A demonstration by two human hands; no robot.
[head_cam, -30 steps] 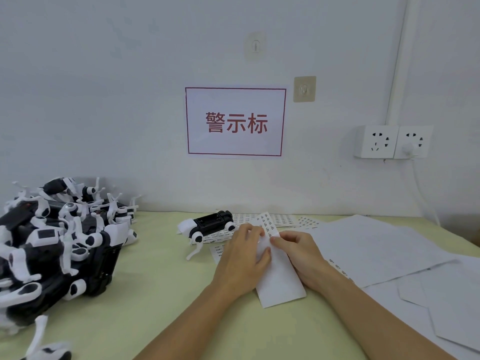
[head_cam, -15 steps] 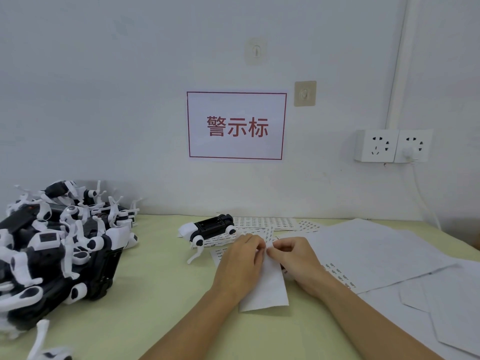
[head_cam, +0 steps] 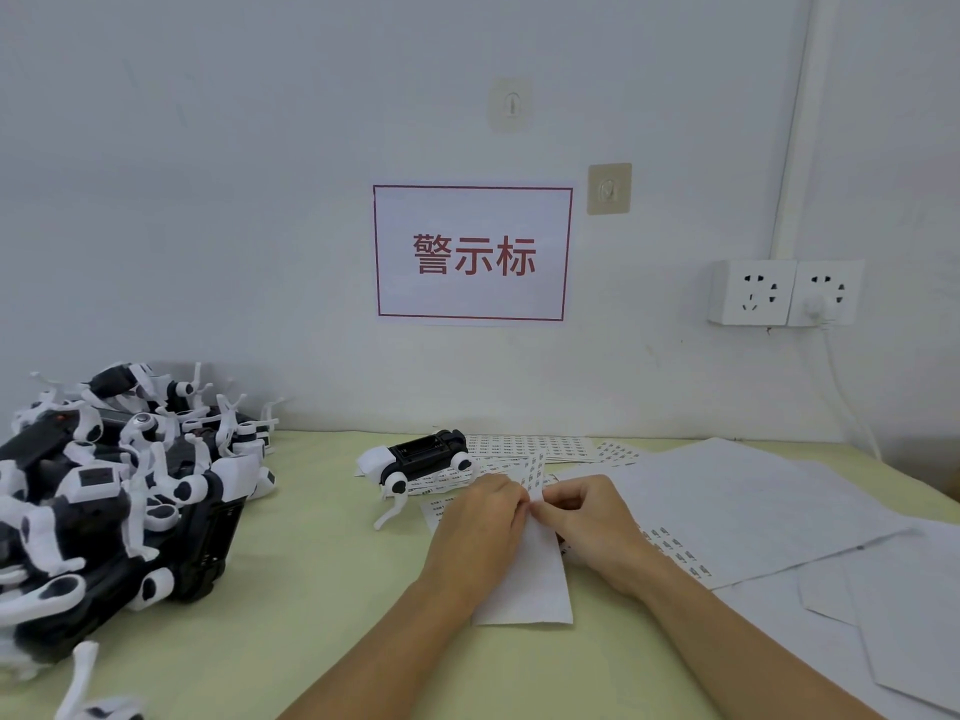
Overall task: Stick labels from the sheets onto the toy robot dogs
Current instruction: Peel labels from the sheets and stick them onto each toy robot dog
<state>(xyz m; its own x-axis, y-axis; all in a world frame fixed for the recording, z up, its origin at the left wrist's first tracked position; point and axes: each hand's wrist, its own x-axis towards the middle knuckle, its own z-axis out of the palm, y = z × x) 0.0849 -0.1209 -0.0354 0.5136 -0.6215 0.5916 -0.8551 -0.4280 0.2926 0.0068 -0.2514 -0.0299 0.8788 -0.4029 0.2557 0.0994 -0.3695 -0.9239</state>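
Note:
My left hand (head_cam: 480,532) and my right hand (head_cam: 592,527) meet at the middle of the table, both pinching a narrow white label sheet (head_cam: 530,579) whose printed top end curls upward between the fingertips. A black and white toy robot dog (head_cam: 421,457) lies on its back just beyond my left hand, on top of other label sheets (head_cam: 524,446). The fingertips hide the spot where they touch the sheet.
A heap of black and white toy robot dogs (head_cam: 114,491) fills the left side of the yellow-green table (head_cam: 311,589). Large white backing sheets (head_cam: 753,511) cover the right side. The wall carries a red-bordered sign (head_cam: 472,254) and power sockets (head_cam: 784,293).
The label sheet has swung from slanting to the right to lying nearly straight toward me. Both hands have closed in on its top end.

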